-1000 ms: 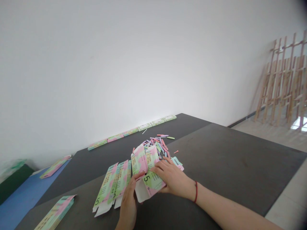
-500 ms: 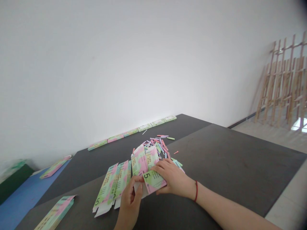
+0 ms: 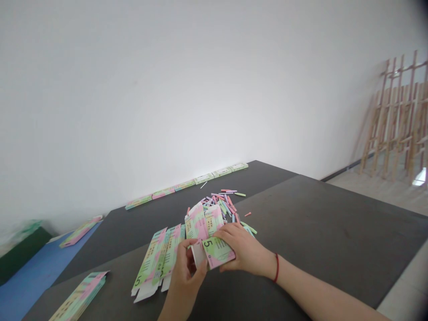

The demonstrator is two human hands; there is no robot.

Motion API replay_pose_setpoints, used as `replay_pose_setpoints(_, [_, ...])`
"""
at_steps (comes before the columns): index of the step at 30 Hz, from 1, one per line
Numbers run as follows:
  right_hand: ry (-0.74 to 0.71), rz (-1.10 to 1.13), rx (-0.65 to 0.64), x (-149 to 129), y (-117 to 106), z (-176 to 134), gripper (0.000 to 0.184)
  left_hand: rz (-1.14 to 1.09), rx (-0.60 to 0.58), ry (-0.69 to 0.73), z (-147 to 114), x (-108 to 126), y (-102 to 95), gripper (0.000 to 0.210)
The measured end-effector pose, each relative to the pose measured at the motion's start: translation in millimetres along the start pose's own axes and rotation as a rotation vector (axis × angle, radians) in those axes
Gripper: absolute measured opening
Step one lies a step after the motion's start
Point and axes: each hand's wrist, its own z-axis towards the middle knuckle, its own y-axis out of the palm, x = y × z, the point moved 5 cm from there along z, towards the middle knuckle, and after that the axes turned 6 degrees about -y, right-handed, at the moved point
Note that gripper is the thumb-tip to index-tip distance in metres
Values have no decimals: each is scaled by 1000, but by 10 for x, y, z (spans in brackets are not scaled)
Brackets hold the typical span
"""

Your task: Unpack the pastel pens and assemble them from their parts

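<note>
Between my hands is a small green and pink cardboard box point(image 3: 219, 254) with a "5" printed on it. My right hand point(image 3: 245, 249) is wrapped round its right side, a red cord on the wrist. My left hand point(image 3: 187, 272) pinches the white end flap point(image 3: 199, 255) at the box's left end. Just behind lie two pink and green flat cartons point(image 3: 196, 223) with a pile of coloured pens point(image 3: 227, 205) beyond them. To the left, open-ended flat cartons point(image 3: 152, 263) lie side by side on the dark table.
A row of boxes point(image 3: 183, 185) runs along the wall at the table's back edge. More cartons point(image 3: 82, 296) are stacked at the front left. Another carton point(image 3: 82, 231) lies on a blue surface point(image 3: 36, 276). Wooden racks point(image 3: 397, 120) lean against the wall at right.
My left hand has shifted its fingers on the end flap, which now stands up more beside the box. My right hand keeps its hold. The whole view has shifted slightly.
</note>
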Motion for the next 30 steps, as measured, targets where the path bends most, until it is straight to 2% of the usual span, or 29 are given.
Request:
replay_pose_setpoints(6, [18,-23,-20,-18,77,-9,79,177,-17,-23,-43,-65,-10,48])
replay_pose_setpoints(12, [19,-14,-58,-52,176,-24,80,103,-161,-52,-106,-146,49,58])
replay_pose_setpoints(19, [24,-15,-56,-53,193,-31,75,-9,-103,-131,-36,-250,72,57])
replay_pose_setpoints(24, [47,-36,-43,-46,161,-22,73,-34,-129,-155,-1,-317,48,52])
replay_pose_setpoints(30, [24,-37,-40,-42,182,-25,71,-25,-140,-168,6,-355,73,60])
